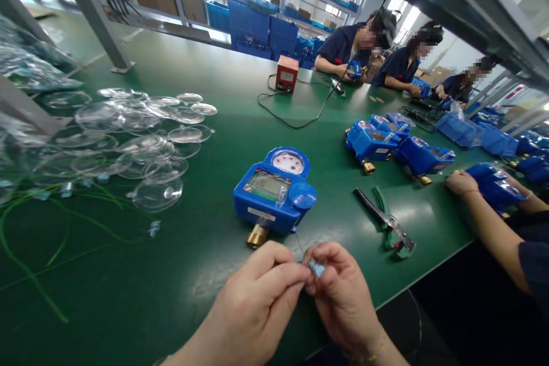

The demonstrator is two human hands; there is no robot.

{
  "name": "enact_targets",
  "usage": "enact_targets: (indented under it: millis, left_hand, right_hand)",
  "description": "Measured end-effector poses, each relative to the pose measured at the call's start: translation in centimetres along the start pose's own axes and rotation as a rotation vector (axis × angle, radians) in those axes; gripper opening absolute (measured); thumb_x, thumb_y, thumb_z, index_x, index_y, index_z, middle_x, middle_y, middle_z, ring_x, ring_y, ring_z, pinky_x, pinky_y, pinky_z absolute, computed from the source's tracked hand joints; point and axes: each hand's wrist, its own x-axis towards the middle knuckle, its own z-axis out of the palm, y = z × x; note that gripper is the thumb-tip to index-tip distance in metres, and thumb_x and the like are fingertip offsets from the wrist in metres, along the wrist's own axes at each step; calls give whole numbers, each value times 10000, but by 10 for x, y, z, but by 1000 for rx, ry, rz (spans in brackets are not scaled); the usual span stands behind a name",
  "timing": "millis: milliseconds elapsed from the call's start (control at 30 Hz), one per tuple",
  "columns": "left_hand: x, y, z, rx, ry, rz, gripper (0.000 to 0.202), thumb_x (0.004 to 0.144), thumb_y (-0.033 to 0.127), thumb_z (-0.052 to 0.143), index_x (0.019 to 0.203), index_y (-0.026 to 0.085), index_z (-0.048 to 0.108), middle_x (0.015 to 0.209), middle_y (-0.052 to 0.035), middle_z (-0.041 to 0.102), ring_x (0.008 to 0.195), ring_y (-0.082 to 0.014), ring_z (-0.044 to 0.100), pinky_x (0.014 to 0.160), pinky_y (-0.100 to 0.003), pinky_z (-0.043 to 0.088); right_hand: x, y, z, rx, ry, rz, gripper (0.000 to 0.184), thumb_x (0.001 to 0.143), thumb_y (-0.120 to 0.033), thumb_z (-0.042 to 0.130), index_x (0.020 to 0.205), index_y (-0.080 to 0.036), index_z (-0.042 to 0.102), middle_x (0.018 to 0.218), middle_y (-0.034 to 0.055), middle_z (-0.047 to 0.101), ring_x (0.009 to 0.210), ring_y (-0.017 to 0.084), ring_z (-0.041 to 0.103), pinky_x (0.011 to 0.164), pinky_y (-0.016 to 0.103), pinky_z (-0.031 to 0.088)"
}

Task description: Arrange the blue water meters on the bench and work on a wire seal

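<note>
A blue water meter (pixel 268 197) with a digital display, a round dial and a brass fitting (pixel 256 235) lies face up on the green table. Just in front of it, my right hand (pixel 341 291) is closed around a small light-blue plastic seal (pixel 316 267). My left hand (pixel 261 294) pinches with thumb and forefinger right beside the seal; what sits between those fingertips is hidden. A thin wire (pixel 299 242) runs from the meter's lower right corner down to my fingers.
Green-handled pliers (pixel 386 223) lie right of the meter. Clear round discs (pixel 158 194) and green wires (pixel 64 240) spread leftward. More blue meters (pixel 373 140) stand at right, near a co-worker's hand (pixel 462 183). A red box (pixel 287 73) with a cable sits farther back.
</note>
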Motion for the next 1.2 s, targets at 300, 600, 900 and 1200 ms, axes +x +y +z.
enact_targets:
  millis: [300, 600, 900, 1200]
  left_hand:
    - [-3, -6, 4, -135, 91, -255, 209, 815, 141, 558, 966, 271, 493, 685, 90, 583, 561, -62, 535, 532, -144, 419]
    - [-3, -9, 0, -233, -35, -398, 237, 783, 159, 553, 961, 265, 440, 654, 104, 562, 545, -76, 488, 521, -174, 393]
    - [-3, -10, 1, -211, -55, -411, 236, 785, 155, 534, 974, 265, 447, 685, 94, 549, 565, -79, 481, 525, -183, 376]
    - [-3, -12, 1, -213, -47, -401, 199, 792, 168, 527, 959, 246, 452, 700, 75, 562, 571, -84, 485, 536, -191, 393]
  right_hand:
    - [-1, 6, -14, -235, -58, -90, 319, 730, -287, 737, 1025, -246, 623, 867, -2, 620, 726, 87, 568, 651, 186, 459]
    - [-3, -8, -26, -696, -155, -267, 398, 747, -198, 719, 1066, -316, 511, 1021, -11, 641, 830, 114, 608, 737, 230, 496]
    - [-3, -21, -28, -956, -277, -390, 437, 766, -224, 699, 1122, -343, 476, 1042, 10, 631, 847, 156, 618, 744, 295, 508]
    - [-1, -23, -24, -1040, -298, -473, 427, 774, -215, 690, 1125, -330, 474, 1017, 22, 641, 923, 185, 623, 771, 321, 517]
